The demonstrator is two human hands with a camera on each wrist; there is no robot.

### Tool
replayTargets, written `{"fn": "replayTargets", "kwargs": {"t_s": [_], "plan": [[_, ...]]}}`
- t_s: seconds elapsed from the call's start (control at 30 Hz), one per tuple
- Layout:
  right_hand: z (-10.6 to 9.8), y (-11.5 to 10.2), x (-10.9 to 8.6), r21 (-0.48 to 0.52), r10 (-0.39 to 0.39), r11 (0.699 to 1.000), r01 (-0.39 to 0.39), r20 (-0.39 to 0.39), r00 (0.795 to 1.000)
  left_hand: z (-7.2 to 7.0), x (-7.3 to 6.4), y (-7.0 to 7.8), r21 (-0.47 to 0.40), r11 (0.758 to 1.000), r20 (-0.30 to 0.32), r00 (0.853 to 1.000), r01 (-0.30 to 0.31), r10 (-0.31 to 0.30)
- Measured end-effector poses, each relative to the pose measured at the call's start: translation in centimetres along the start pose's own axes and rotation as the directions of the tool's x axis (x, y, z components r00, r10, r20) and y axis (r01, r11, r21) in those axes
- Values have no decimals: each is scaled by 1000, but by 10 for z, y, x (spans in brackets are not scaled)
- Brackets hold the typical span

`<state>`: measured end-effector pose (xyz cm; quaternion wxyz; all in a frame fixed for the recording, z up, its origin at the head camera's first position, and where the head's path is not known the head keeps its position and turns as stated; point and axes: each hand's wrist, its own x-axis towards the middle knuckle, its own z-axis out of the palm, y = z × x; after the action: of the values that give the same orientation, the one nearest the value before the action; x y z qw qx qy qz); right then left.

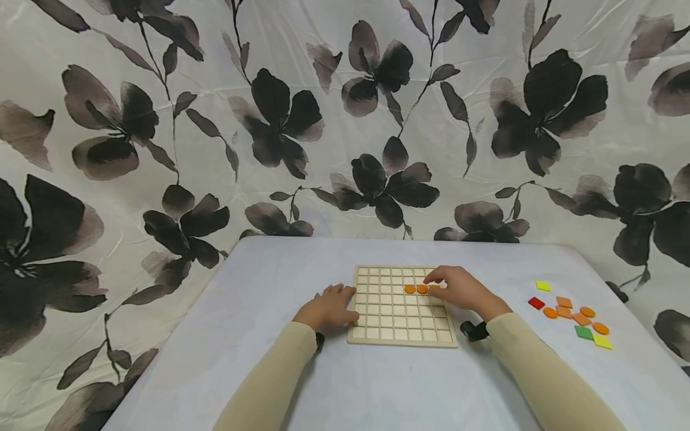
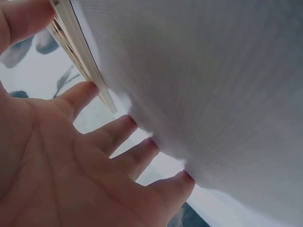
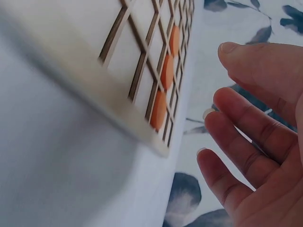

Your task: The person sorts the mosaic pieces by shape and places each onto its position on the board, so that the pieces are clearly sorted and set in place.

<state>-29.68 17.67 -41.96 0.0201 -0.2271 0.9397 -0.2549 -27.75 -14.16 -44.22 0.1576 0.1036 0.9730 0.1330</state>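
A pale wooden grid board [image 1: 377, 306] lies flat on the white-covered table. Three orange discs [image 1: 422, 289] sit side by side in one of its upper rows, towards the right; in the head view the rightmost is partly covered by fingers. My left hand [image 1: 325, 308] rests at the board's left edge, thumb and index finger [image 2: 85, 93] touching its side, the other fingertips down on the cloth. Over the board's right edge hovers my right hand [image 1: 462, 288], its fingers [image 3: 236, 137] loosely bent and holding nothing, just off the discs [image 3: 160, 109].
Loose flat pieces lie on the table's right side: a red square [image 1: 536, 303], a green one [image 1: 584, 332], yellow squares [image 1: 602, 341], and several orange squares and discs [image 1: 601, 328]. Behind the table hangs a flowered cloth [image 1: 302, 203].
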Motion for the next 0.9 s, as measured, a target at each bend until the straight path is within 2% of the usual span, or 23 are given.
{"fn": "replayTargets", "kwargs": {"t_s": [0.4,0.77,0.9], "plan": [[-12,25,-27,-6,84,996,-84,-22,996,-3,-3,4,16,1000,4,1000,3,-3],[-28,44,-51,-22,103,994,-104,-56,993,-3,-1,4,19,1000,-2,1000,-12,12],[-32,54,-60,-29,132,991,-134,-67,989,-2,-1,4,25,1000,-3,1000,-14,14]]}}
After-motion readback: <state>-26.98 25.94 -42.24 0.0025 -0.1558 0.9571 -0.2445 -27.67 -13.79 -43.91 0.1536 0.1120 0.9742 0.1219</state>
